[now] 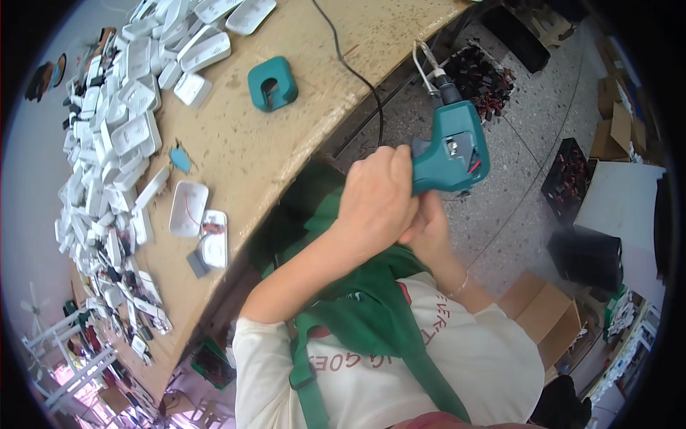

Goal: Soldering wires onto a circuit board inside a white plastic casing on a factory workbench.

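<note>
Smooth plstc drill [461,132], scuffed wd tabletop [236,143], cloth apron [361,318]

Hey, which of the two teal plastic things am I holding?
The teal pistol-shaped tool, in your hands past the edge of the table. The other, a squat teal block with a rounded opening, lies on the table.

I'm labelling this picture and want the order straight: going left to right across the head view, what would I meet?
Pale blue scrap, teal slotted block, left hand, teal power drill, lower open cardboard box, upper open cardboard box.
</note>
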Tool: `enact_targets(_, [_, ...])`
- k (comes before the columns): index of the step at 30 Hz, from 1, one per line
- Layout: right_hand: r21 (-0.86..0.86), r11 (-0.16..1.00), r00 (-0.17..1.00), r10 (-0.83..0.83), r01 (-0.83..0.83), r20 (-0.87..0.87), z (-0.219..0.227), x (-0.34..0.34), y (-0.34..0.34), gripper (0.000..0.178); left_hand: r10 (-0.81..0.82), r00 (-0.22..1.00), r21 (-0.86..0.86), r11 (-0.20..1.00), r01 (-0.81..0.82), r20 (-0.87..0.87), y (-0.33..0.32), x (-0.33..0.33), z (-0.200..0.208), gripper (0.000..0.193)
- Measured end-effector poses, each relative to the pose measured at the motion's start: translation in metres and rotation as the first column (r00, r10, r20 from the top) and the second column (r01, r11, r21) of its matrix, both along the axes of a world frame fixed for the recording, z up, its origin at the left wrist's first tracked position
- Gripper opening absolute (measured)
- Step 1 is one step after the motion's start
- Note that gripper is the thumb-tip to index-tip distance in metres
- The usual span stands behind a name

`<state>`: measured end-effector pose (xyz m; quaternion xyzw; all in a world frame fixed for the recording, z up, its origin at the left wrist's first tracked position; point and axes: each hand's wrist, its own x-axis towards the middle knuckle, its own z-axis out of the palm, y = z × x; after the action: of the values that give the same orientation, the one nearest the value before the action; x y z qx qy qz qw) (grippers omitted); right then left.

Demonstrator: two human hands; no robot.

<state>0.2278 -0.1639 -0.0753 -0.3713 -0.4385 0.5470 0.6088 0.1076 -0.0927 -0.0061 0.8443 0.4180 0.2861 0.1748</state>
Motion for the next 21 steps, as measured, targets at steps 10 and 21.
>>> enact_targets(10, [0.051,0.999,0.799,0.018,0.016,-0.602,0.002,0.074,0.094,0.054,-0.064,0.996,0.252,0.967,0.048,0.054,-0.014,0.000,0.013,0.060])
enact_targets(21, [-0.016,0.984,0.701,0.115,-0.179,-0.703,-0.064,0.124,0.197,0.043,0.455,0.883,0.202,0.860,-0.469,0.115,-0.101,-0.131,0.007,0.033])
